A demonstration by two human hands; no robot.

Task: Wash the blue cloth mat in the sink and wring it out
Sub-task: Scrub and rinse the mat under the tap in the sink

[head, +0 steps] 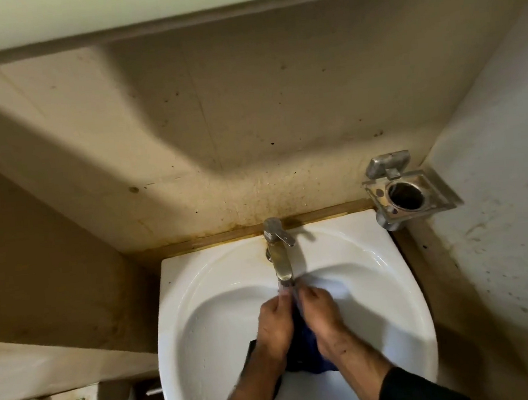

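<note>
Blue cloth mat (306, 353) hangs bunched over the white sink (201, 302), just below the tap (281, 262); my left hand (273, 328) and right hand (321, 318) each grip it tightly.

Dark blue cloth mat (302, 346) hangs bunched, apparently wet, over white sink (201, 302).

Over the white sink (403, 283), the left hand (274, 323) and right hand (320, 315) gripped the blue cloth mat (305, 354) (mostly hidden between them) just under the tap (281, 262).
</note>
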